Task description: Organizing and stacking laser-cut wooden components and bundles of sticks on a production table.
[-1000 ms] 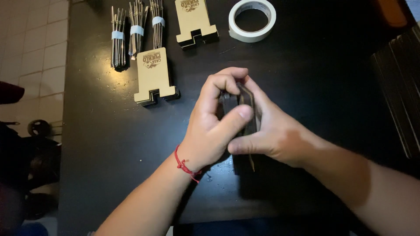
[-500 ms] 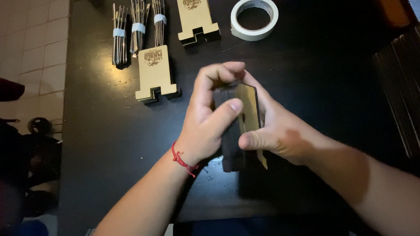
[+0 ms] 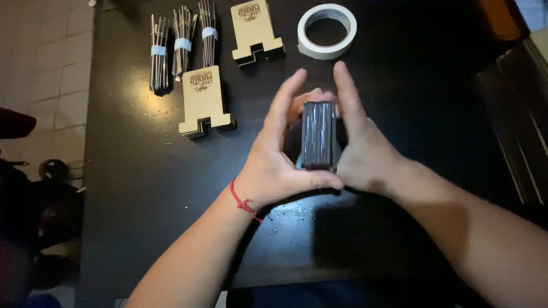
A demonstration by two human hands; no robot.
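- Stack of thin boards (image 3: 318, 136): stands on edge between both sets of fingers, above the dark table (image 3: 142, 188).
- Left hand (image 3: 279, 157) and right hand (image 3: 359, 142): fingers pressed flat against the stack's sides, clasping it.
- Handling: likely stiff and light, but loose sheets could slide apart; grip both broad faces.
- Tape roll (image 3: 327, 31): lies beyond the fingertips.

Dark glossy table (image 3: 142, 188) on pale tiled floor (image 3: 45, 85)

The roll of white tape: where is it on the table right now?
In the head view the roll of white tape lies flat at the far edge of the dark table, just right of a tan wooden cutout and beyond both hands' raised fingers.
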